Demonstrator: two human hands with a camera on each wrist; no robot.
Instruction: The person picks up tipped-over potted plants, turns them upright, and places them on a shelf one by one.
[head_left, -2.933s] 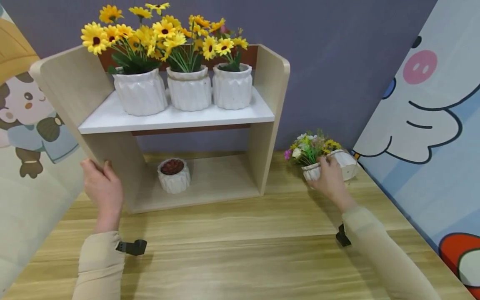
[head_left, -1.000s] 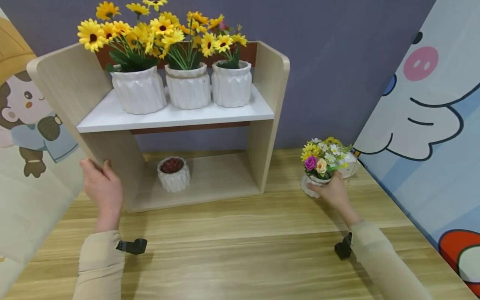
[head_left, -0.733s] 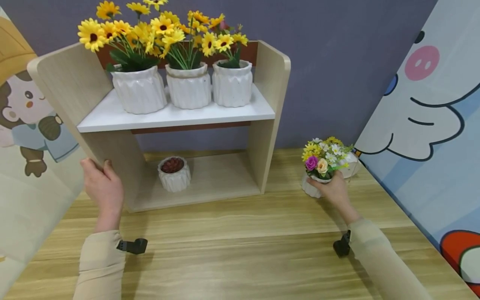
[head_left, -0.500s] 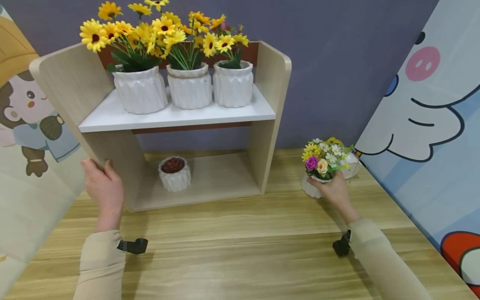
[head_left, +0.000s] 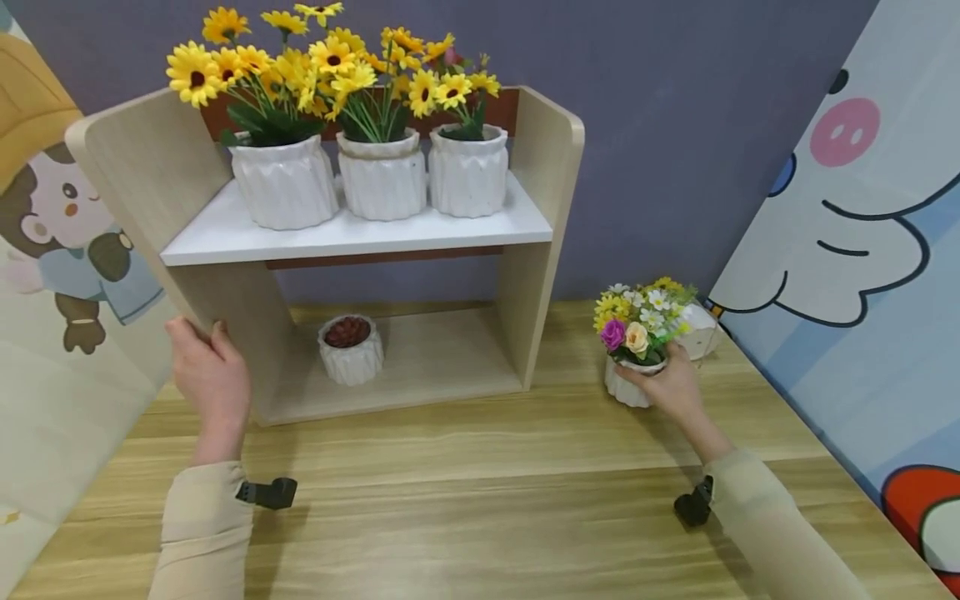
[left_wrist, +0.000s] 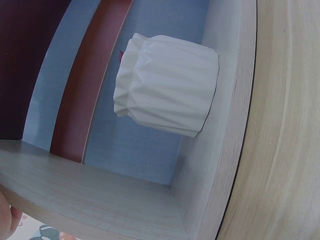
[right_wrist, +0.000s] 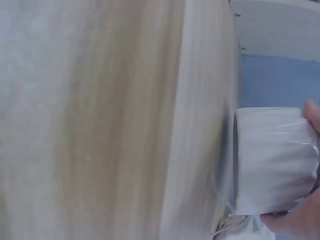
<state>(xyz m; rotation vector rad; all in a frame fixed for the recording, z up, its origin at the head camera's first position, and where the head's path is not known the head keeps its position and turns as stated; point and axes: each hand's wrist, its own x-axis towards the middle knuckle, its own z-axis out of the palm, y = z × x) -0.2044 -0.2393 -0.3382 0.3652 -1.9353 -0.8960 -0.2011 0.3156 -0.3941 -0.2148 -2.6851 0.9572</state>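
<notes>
On the right of the head view, my right hand (head_left: pixel 671 383) grips a white ribbed flowerpot (head_left: pixel 626 387) by its upper part. Purple, peach, yellow and white flowers (head_left: pixel 637 321) fill this upright pot. The right wrist view shows thumb and fingers on opposite sides of the pot (right_wrist: pixel 275 160), its base close to the tabletop. My left hand (head_left: pixel 210 375) holds the left side panel of a two-level wooden shelf (head_left: pixel 540 275), thumb at the panel's front edge. Inside the lower level stands a small white pot with a dark red succulent (head_left: pixel 351 350).
Three white pots of yellow flowers (head_left: pixel 381 179) stand in a row on the white upper board (head_left: pixel 360 237). Another white pot (head_left: pixel 697 329) lies on its side behind my right hand. A purple-grey wall (head_left: pixel 660 150) backs the wooden table (head_left: pixel 450 483).
My right hand has brought the mixed-flower pot from leaning over to upright, and most recently has shifted it slightly towards me. My left hand has stayed on the shelf panel.
</notes>
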